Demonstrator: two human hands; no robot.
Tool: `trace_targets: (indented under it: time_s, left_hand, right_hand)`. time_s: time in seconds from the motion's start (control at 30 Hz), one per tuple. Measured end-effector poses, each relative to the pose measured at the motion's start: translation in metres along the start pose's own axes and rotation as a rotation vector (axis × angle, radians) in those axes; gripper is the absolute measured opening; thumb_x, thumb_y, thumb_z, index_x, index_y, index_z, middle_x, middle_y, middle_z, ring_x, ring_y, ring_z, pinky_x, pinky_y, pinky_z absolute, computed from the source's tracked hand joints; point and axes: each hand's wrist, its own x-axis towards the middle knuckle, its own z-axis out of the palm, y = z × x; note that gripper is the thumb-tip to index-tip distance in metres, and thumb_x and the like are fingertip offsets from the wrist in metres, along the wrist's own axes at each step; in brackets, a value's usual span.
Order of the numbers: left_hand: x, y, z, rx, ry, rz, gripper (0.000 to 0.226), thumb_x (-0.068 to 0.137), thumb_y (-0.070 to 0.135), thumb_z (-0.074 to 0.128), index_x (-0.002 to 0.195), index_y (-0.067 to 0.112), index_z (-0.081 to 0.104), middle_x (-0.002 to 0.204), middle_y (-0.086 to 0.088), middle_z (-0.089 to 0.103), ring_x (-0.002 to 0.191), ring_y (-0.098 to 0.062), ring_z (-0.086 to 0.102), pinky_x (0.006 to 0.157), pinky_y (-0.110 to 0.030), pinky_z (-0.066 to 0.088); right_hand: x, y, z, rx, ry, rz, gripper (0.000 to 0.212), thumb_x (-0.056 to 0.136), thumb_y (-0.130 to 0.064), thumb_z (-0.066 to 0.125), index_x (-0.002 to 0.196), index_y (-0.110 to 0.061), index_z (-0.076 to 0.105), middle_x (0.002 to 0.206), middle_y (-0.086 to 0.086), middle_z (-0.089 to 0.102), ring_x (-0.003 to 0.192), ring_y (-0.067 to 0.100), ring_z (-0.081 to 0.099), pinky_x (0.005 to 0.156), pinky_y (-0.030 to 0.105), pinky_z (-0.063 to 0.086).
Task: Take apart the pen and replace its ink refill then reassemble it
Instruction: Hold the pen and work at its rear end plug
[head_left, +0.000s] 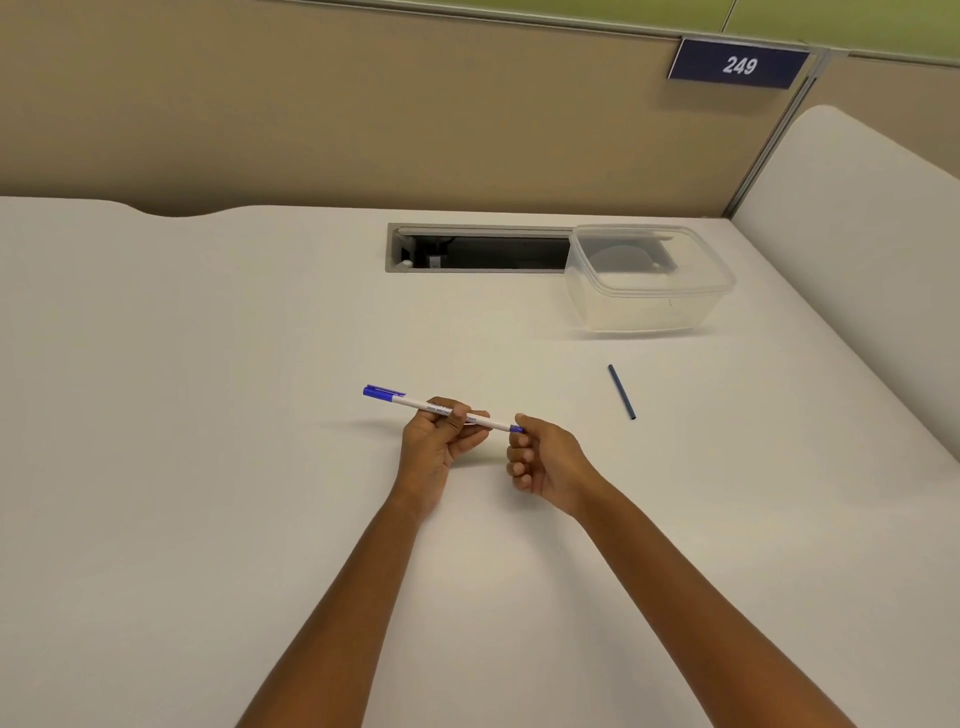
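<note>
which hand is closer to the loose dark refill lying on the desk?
Right. The right hand pinches the pen's blue end plug, just left of and nearer the camera than the refill. The left hand grips the barrel farther left.

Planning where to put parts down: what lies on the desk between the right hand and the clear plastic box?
Only the dark refill, lying loose on the desk between the right hand and the plastic box; otherwise bare, as the head view shows.
</note>
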Motion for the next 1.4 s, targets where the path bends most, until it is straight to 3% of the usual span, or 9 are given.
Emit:
trace_targets:
  time_s: [0.1, 0.23, 0.43, 0.57, 0.73, 1.0, 1.2, 1.3, 1.4]
  left_hand:
    - [0.000, 0.000, 0.000, -0.014, 0.009, -0.006, 0.018, 0.091, 0.003, 0.045, 0.075, 0.008, 0.051, 0.065, -0.001, 0.073, 0.071, -0.012, 0.072, 0.062, -0.018, 0.057]
    - [0.000, 0.001, 0.000, -0.034, 0.007, -0.008, 0.017, 0.091, 0.002, 0.045, 0.076, 0.008, 0.052, 0.066, -0.002, 0.073, 0.071, -0.012, 0.072, 0.062, -0.019, 0.057]
    - [0.000, 0.001, 0.001, -0.006, 0.014, -0.022, 0.018, 0.091, 0.002, 0.045, 0.077, 0.008, 0.053, 0.065, -0.001, 0.073, 0.071, -0.012, 0.071, 0.060, -0.018, 0.057]
    - [-0.001, 0.001, 0.000, -0.003, 0.007, -0.022, 0.017, 0.091, 0.003, 0.044, 0.077, 0.008, 0.052, 0.065, -0.001, 0.073, 0.069, -0.012, 0.071, 0.060, -0.018, 0.056]
    - [-0.001, 0.001, 0.000, -0.014, 0.004, -0.019, 0.017, 0.091, 0.004, 0.045, 0.077, 0.008, 0.052, 0.066, -0.001, 0.074, 0.070, -0.012, 0.072, 0.061, -0.017, 0.056]
    - [0.000, 0.001, 0.000, 0.001, 0.016, -0.020, 0.019, 0.091, 0.004, 0.044, 0.075, 0.009, 0.051, 0.065, -0.001, 0.074, 0.069, -0.011, 0.071, 0.060, -0.017, 0.056]
    - [-0.001, 0.001, 0.000, -0.019, 0.017, -0.014, 0.018, 0.092, 0.004, 0.044, 0.077, 0.008, 0.052, 0.065, -0.002, 0.074, 0.070, -0.012, 0.072, 0.061, -0.018, 0.057]
    - [0.000, 0.001, -0.001, -0.024, 0.015, -0.017, 0.017, 0.092, 0.003, 0.043, 0.077, 0.007, 0.053, 0.066, -0.001, 0.074, 0.071, -0.012, 0.072, 0.061, -0.018, 0.057]
    - [0.000, 0.001, -0.001, -0.011, 0.018, -0.020, 0.018, 0.092, 0.003, 0.043, 0.078, 0.007, 0.053, 0.065, -0.001, 0.074, 0.070, -0.012, 0.072, 0.060, -0.018, 0.057]
  right_hand:
    - [-0.002, 0.005, -0.002, -0.489, 0.161, -0.321, 0.045, 0.096, -0.033, 0.035, 0.060, -0.013, 0.053, 0.052, 0.001, 0.050, 0.050, 0.014, 0.045, 0.053, 0.025, 0.036]
    - [-0.003, 0.013, -0.013, -0.917, 0.229, -0.682, 0.018, 0.090, -0.031, 0.051, 0.086, -0.014, 0.056, 0.075, 0.004, 0.057, 0.067, 0.016, 0.049, 0.059, 0.027, 0.037]
    - [-0.002, 0.017, -0.018, -1.305, 0.350, -0.894, 0.021, 0.092, -0.025, 0.048, 0.093, -0.006, 0.058, 0.087, 0.012, 0.058, 0.083, 0.026, 0.050, 0.062, 0.036, 0.039]
    - [-0.001, 0.013, -0.015, -1.134, 0.260, -0.829, 0.019, 0.091, -0.020, 0.049, 0.083, -0.006, 0.059, 0.079, 0.013, 0.056, 0.078, 0.023, 0.045, 0.065, 0.034, 0.035]
    - [-0.001, 0.008, -0.008, -0.804, 0.177, -0.595, 0.035, 0.091, -0.019, 0.045, 0.056, -0.015, 0.042, 0.053, -0.002, 0.037, 0.052, 0.015, 0.033, 0.051, 0.025, 0.025]
    - [0.002, 0.001, -0.002, -0.012, -0.033, 0.034, 0.047, 0.091, -0.025, 0.036, 0.045, -0.020, 0.029, 0.033, -0.009, 0.028, 0.033, 0.008, 0.031, 0.043, 0.021, 0.023]
    - [-0.001, 0.010, -0.006, -0.734, 0.194, -0.429, 0.044, 0.094, -0.042, 0.034, 0.065, -0.016, 0.053, 0.055, -0.002, 0.049, 0.053, 0.014, 0.046, 0.052, 0.024, 0.034]
    - [0.000, 0.018, -0.012, -1.069, 0.271, -0.712, 0.022, 0.089, -0.038, 0.050, 0.092, -0.017, 0.054, 0.069, -0.003, 0.054, 0.062, 0.015, 0.048, 0.053, 0.024, 0.034]
    - [-0.001, 0.019, -0.013, -1.312, 0.373, -0.906, 0.021, 0.089, -0.029, 0.052, 0.095, -0.010, 0.059, 0.082, 0.009, 0.063, 0.072, 0.026, 0.055, 0.059, 0.032, 0.038]
